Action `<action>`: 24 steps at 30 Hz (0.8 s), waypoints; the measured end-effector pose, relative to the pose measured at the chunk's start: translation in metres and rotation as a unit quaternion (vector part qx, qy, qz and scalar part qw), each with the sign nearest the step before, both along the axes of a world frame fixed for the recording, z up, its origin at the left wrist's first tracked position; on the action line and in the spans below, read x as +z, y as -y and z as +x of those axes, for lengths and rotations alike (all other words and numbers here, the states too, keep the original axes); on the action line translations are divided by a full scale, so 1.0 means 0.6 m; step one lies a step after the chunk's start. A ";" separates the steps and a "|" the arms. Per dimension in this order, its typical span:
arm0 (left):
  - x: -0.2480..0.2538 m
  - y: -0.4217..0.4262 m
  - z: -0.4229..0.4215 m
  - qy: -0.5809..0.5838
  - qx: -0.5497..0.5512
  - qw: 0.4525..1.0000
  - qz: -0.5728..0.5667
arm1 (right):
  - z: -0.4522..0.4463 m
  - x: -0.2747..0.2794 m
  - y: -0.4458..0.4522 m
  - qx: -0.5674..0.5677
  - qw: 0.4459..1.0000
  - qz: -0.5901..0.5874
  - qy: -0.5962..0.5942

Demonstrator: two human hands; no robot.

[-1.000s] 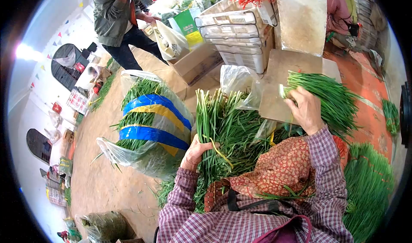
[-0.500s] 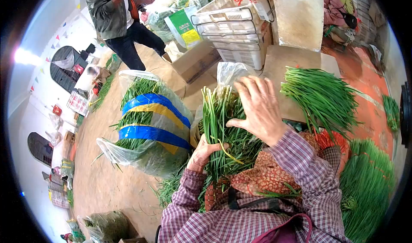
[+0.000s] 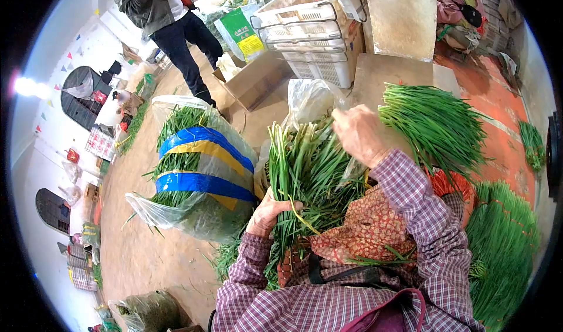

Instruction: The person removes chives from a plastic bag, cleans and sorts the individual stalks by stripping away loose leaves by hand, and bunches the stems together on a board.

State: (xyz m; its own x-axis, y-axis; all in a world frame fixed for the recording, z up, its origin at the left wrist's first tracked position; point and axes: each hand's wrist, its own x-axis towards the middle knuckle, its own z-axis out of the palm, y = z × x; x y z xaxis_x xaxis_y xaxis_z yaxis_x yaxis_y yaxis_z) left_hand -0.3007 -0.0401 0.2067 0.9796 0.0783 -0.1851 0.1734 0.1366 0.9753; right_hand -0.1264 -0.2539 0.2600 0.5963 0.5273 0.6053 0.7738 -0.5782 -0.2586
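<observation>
My left hand (image 3: 267,213) is closed round the lower part of a bunch of green chives (image 3: 280,165), its pale cut ends pointing up. A yellowing leaf (image 3: 300,215) hangs from the bunch near my thumb. Behind and to the right, more loose chives (image 3: 328,171) lie in a heap over a clear plastic bag (image 3: 309,100). My right hand (image 3: 362,137) is above the heap's right side, fingers curled in; whatever they pinch, if anything, is hidden. Patterned red cloth (image 3: 378,220) covers my lap.
A taped plastic bag of greens (image 3: 205,162) stands left. Sorted chives (image 3: 431,124) lie on cardboard at right, with a larger pile (image 3: 501,244) nearer. Beyond are a cardboard box (image 3: 255,80), stacked white crates (image 3: 308,36) and a standing person (image 3: 176,27).
My right hand has gone from spread fingers to curled ones and moved slightly down and right. My left hand keeps its hold on the chives. The view has shifted slightly.
</observation>
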 end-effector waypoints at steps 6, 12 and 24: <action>0.003 -0.023 -0.025 -0.035 0.041 0.998 -0.041 | 0.058 0.013 0.089 -0.140 0.985 0.034 -0.091; -0.018 -0.058 -0.031 -0.028 0.043 0.997 -0.051 | 0.036 -0.037 0.158 -0.095 0.961 -0.225 -0.128; -0.006 -0.030 -0.020 -0.027 0.005 0.998 -0.064 | -0.057 0.055 0.044 0.139 0.988 0.053 -0.046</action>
